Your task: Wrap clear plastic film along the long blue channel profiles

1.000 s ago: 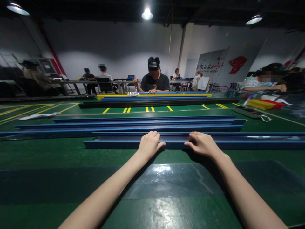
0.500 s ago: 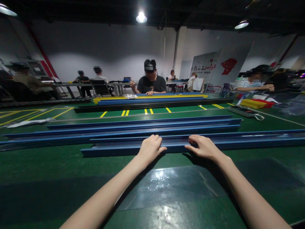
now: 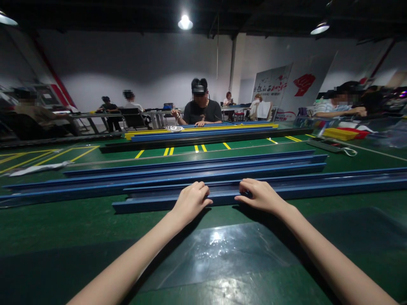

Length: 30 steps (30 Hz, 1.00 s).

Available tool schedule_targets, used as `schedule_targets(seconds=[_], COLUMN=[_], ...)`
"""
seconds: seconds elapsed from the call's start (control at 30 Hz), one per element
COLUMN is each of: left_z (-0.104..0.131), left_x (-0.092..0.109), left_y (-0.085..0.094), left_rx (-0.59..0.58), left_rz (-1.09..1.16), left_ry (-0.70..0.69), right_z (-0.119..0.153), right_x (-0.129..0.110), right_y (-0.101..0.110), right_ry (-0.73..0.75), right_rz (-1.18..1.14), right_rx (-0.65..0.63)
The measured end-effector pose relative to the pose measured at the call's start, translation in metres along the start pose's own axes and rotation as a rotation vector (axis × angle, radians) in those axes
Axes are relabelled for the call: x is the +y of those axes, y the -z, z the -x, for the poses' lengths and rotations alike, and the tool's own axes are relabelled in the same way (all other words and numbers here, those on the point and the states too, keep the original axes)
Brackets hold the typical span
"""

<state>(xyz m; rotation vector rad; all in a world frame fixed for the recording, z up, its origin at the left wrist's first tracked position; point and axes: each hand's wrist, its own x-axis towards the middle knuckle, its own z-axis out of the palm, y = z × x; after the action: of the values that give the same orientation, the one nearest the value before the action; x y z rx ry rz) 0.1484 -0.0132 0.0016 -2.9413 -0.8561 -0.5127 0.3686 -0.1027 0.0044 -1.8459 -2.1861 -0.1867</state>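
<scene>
A long blue channel strip (image 3: 222, 198) lies across the green table in front of me, its open trough facing up. My left hand (image 3: 192, 199) grips its near wall, fingers curled over into the trough and thumb on the front face. A short way to the right, my right hand (image 3: 259, 194) holds the same strip in a like pinch, fingers over the wall and thumb in front. Fingertips inside the trough are hidden. Just behind lie more blue channel strips (image 3: 165, 170), side by side and apart from my hands.
Clear plastic sheet (image 3: 219, 250) lies on the near table. Farther off are black, blue and yellow strips (image 3: 203, 129), with a co-worker (image 3: 203, 110) seated behind them. At right stand a grey power strip (image 3: 327, 145) and a yellow tray (image 3: 340, 134). Other people sit farther back.
Both hands have shifted a little left along the strip, keeping hold of it. The strip's right part appears slightly higher in view, and the camera view has turned slightly.
</scene>
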Motion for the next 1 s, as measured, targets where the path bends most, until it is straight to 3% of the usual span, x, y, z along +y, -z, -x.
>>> schedule_targets(seconds=[0.47,0.67,1.0], left_z=[0.013,0.013,0.012], left_x=[-0.023,-0.032,-0.042], left_y=[0.017,0.017,0.024], left_rx=[-0.073,-0.107,-0.157], left_rz=[0.004,0.040,0.074], left_ry=[0.106,0.115,0.090], right_z=[-0.035,-0.042,-0.041], right_x=[-0.036,-0.048,-0.047], right_y=[-0.013,-0.022,-0.025], right_ry=[0.121,0.056,0.017], right_rz=[0.034,-0.026,-0.060], right_rx=[0.007,0.009,0.023])
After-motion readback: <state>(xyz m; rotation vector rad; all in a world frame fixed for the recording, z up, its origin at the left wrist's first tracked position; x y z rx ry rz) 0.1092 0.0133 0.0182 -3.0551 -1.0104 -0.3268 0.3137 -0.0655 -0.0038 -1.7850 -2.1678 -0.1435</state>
